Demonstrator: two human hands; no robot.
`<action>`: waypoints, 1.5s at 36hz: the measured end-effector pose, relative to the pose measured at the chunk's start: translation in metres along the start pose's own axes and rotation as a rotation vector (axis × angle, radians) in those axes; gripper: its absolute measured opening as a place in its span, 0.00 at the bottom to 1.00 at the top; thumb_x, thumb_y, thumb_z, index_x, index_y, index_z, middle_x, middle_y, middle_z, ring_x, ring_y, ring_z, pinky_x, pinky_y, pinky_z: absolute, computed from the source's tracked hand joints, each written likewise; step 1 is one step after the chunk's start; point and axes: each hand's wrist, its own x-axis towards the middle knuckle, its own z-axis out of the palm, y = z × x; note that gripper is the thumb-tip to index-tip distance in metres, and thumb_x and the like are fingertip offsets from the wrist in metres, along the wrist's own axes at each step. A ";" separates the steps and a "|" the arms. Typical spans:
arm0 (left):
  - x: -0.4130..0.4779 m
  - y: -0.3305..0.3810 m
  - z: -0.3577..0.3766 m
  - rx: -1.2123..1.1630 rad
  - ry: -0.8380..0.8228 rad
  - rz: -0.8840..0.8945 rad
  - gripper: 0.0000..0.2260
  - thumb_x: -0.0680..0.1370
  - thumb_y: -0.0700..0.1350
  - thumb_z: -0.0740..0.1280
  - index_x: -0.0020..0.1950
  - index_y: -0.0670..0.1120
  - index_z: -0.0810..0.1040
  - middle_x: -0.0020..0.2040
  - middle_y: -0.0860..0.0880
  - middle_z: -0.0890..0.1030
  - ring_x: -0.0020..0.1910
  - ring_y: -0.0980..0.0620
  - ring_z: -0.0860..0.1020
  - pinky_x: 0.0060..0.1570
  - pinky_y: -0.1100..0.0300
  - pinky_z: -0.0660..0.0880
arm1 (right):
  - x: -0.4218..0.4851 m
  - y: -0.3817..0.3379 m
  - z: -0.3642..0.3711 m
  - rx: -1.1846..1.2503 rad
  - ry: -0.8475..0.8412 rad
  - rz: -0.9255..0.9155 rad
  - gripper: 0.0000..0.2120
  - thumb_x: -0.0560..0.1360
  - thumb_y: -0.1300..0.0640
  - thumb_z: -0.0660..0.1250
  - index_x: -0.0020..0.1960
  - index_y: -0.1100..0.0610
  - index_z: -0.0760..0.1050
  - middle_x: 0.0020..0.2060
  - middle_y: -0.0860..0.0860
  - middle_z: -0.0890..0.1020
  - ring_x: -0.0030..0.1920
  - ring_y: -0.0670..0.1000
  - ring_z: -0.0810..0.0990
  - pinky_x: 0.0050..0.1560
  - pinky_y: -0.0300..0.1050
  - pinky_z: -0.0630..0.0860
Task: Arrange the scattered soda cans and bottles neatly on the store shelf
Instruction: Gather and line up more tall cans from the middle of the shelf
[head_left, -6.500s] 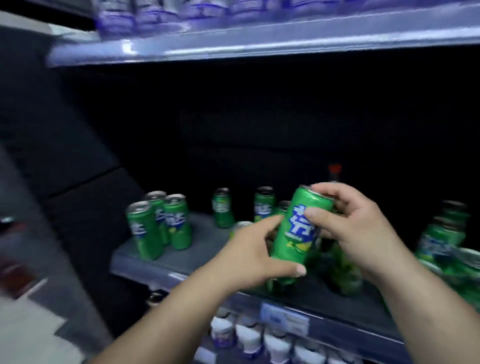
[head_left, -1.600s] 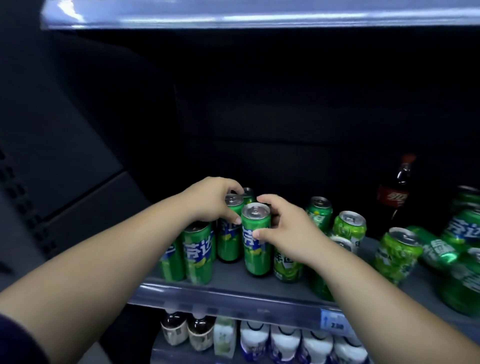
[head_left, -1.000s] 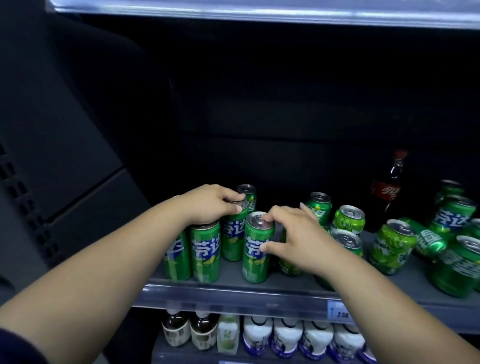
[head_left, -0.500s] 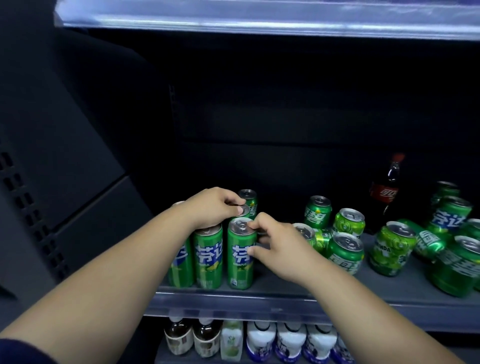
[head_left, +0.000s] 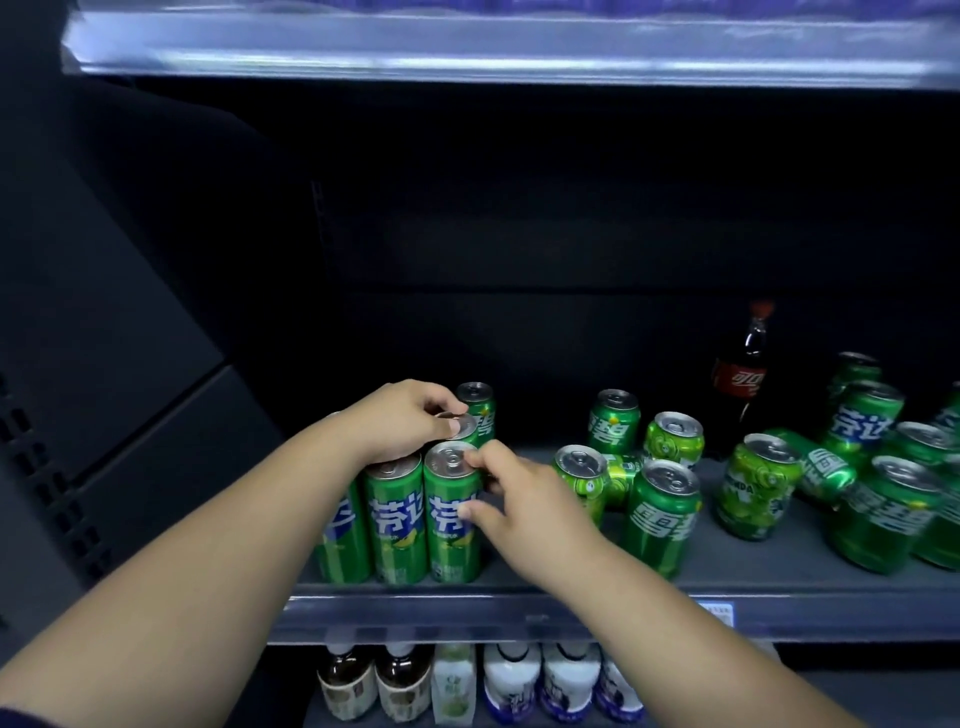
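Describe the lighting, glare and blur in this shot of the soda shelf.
Head view: the upper shelf edge is a bright, smeared glare band; the back wall is near black, detail lost; the slim cans at front left are sharp, labels readable; the cans at the far right look softer and lean outward, likely wide-angle distortion.
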 end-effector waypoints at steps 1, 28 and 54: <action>0.000 0.000 0.000 0.008 0.000 0.000 0.07 0.75 0.50 0.71 0.50 0.61 0.81 0.53 0.61 0.82 0.55 0.60 0.79 0.65 0.54 0.73 | -0.001 -0.001 -0.001 -0.002 -0.005 -0.006 0.19 0.76 0.48 0.70 0.65 0.46 0.69 0.61 0.49 0.80 0.58 0.53 0.80 0.54 0.50 0.78; -0.029 0.143 0.142 0.356 0.038 0.370 0.35 0.67 0.64 0.68 0.73 0.59 0.66 0.69 0.55 0.70 0.68 0.49 0.69 0.67 0.50 0.69 | -0.083 0.136 -0.106 0.099 0.372 0.294 0.25 0.72 0.50 0.75 0.67 0.48 0.72 0.58 0.40 0.71 0.60 0.43 0.71 0.58 0.37 0.66; 0.027 0.275 0.278 0.616 0.185 0.318 0.45 0.66 0.68 0.71 0.78 0.57 0.57 0.77 0.49 0.63 0.75 0.45 0.62 0.74 0.44 0.57 | -0.149 0.329 -0.233 -0.530 0.169 0.339 0.50 0.65 0.28 0.70 0.79 0.39 0.51 0.81 0.49 0.51 0.80 0.59 0.40 0.74 0.66 0.30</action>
